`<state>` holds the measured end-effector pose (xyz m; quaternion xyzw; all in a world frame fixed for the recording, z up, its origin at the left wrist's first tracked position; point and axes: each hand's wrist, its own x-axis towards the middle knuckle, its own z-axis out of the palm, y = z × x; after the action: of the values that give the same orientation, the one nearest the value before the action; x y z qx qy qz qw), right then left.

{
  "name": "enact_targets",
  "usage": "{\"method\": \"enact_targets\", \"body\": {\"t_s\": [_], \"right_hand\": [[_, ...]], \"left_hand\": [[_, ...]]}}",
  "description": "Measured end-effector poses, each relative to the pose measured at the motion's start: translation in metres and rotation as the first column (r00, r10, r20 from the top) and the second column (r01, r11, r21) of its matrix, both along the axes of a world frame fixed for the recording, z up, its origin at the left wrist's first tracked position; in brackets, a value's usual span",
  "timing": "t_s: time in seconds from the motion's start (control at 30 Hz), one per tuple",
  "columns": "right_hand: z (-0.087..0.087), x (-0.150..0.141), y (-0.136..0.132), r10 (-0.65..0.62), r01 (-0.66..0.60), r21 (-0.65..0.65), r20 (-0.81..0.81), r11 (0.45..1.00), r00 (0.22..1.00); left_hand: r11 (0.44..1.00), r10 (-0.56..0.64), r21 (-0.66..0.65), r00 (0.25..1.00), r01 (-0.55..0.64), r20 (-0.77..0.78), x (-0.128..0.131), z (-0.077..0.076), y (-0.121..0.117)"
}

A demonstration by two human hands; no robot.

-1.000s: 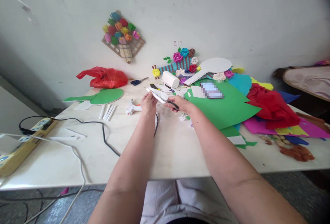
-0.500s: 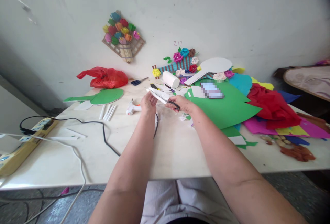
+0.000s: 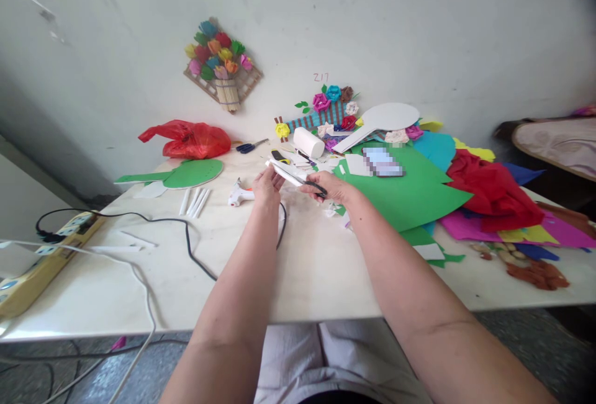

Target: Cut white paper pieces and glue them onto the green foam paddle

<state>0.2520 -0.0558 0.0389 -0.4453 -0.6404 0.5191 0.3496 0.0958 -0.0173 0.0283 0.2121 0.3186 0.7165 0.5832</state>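
My left hand (image 3: 267, 184) is closed on the far left end of a folded piece of white paper (image 3: 287, 171), held above the table. My right hand (image 3: 329, 185) grips black-handled scissors (image 3: 318, 190), whose blades lie along the paper. How far the blades are apart, I cannot tell. Just left of my left wrist lies a white hot glue gun (image 3: 239, 194) with an orange part. Several rolled white paper sticks (image 3: 195, 203) rest further left. White paper scraps (image 3: 331, 210) are scattered below my right hand.
A green paddle-shaped cutout (image 3: 193, 174) and a red plastic bag (image 3: 190, 140) lie back left. Dark scissors (image 3: 251, 146) and a white roll (image 3: 308, 143) are behind. Green sheets (image 3: 410, 199) with a phone (image 3: 383, 162) spread right. Cables run from a power strip (image 3: 51, 261).
Both hands stay almost in place. The scissors and the white paper have tilted slightly; the yellow-and-black tool behind them shows a little more.
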Motion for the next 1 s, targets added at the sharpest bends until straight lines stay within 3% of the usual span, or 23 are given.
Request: {"method": "enact_targets", "body": {"t_s": [0.27,1.0], "right_hand": [[0.0021,-0.0004,-0.0014,-0.007,0.007,0.007,-0.002,1.0,1.0],[0.0029,-0.0027,-0.0027,0.013,-0.014,-0.02,-0.043,1.0,0.999]], "left_hand": [[0.999,0.037,-0.018,0.999,-0.038,-0.04,0.0,0.0018,-0.0028],[0.998,-0.045,0.049,0.998,0.047,-0.043,0.0014,-0.0022,0.0001]]}}
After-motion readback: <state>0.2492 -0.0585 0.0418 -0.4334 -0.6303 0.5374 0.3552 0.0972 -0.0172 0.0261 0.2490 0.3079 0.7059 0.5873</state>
